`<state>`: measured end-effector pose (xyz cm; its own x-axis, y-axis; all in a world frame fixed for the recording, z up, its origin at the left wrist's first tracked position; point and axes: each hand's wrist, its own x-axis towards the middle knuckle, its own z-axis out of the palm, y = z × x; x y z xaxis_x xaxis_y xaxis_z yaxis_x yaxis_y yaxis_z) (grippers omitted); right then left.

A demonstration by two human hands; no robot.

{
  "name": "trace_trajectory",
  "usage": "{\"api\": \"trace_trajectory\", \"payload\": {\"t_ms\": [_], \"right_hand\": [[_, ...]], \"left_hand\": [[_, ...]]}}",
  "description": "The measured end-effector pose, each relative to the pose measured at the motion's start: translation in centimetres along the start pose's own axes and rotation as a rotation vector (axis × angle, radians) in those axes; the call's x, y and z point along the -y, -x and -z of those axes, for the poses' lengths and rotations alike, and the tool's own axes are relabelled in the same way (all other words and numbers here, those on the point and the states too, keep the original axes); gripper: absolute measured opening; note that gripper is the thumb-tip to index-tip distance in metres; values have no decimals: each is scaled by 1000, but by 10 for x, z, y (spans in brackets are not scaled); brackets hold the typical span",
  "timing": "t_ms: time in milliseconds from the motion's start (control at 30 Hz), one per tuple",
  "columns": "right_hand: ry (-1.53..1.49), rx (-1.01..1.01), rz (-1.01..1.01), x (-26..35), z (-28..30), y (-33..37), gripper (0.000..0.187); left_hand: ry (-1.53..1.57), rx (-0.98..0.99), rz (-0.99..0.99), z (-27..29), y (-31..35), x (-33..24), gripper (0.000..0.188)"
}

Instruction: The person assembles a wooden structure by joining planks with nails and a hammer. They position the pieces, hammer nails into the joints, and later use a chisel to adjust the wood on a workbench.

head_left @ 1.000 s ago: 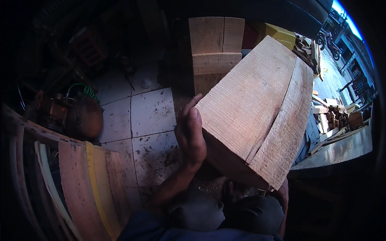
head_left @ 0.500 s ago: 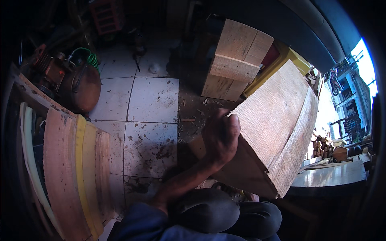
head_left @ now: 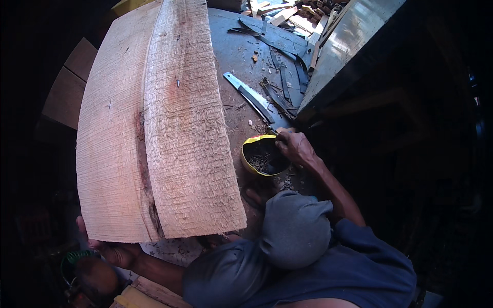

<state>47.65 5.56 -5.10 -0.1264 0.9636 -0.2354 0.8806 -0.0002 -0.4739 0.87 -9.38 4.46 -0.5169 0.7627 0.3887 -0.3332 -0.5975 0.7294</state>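
A large rough-sawn wooden panel (head_left: pixel 190 133), seemingly two boards side by side with a dark seam, stands tilted in front of me. Small nail-like bits show on its face. My left hand (head_left: pixel 119 252) is closed around its near left corner, the fingers partly hidden by the wood. To the right of the panel sits a small round tub (head_left: pixel 247 163) with a yellow rim, holding thin nails (head_left: pixel 259 163). My right hand (head_left: pixel 299 149) is closed at the tub's far right rim, fingertips partly hidden. Just beyond lies a handsaw (head_left: pixel 250 97) with a toothed blade.
Dark strips (head_left: pixel 287 54) and wood chips lie on the floor beyond the saw. A pale flat surface (head_left: pixel 341 49) slants at the upper right, and scrap wood (head_left: pixel 313 13) is piled at the far end. A rounded tank (head_left: pixel 96 275) with a green coiled hose is at lower left.
My view has swung to the right. The wooden panel now fills the left middle, with my left hand still at its edge. My right hand, the nail tub and the saw have come into view.
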Motion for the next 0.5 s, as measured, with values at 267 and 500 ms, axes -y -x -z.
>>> {"api": "trace_trajectory", "payload": {"t_ms": [267,500], "right_hand": [[20,57,353,-23,-70,-10,22],[251,107,260,-16,-98,-30,18]], "left_hand": [[737,142,988,35,-38,-65,47],[992,442,786,56,-41,-20,51]]}}
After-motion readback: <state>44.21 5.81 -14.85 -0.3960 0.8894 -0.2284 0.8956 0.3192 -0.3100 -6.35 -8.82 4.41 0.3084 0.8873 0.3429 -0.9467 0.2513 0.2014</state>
